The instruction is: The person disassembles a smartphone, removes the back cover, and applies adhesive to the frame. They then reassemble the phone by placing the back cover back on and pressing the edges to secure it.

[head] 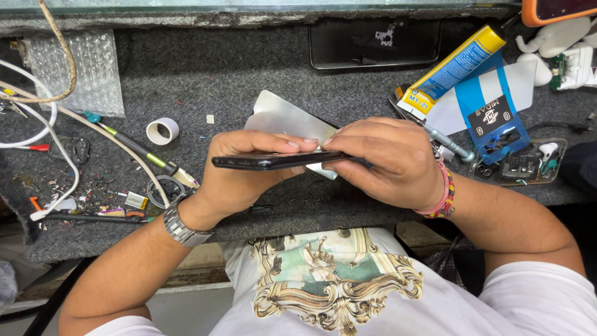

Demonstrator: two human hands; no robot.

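Note:
A black smartphone point(273, 161) is held edge-on and level above the grey felt workbench point(249, 81). My left hand point(239, 171) grips it from below and behind, thumb on its near edge, a metal watch on the wrist. My right hand point(392, 162) clasps the phone's right end, fingers curled over the top, with beaded bracelets on the wrist. A thin silvery protective sheet point(280, 118) sticks up behind the phone between both hands.
A yellow and blue glue tube point(451, 68), a blue and white package point(494, 118) and a clear tray with small parts point(528, 163) lie at right. A tape roll point(162, 130), green-handled tool point(140, 150), white cables point(43, 124) and bubble wrap point(78, 71) lie at left. A dark phone point(373, 42) rests at the back.

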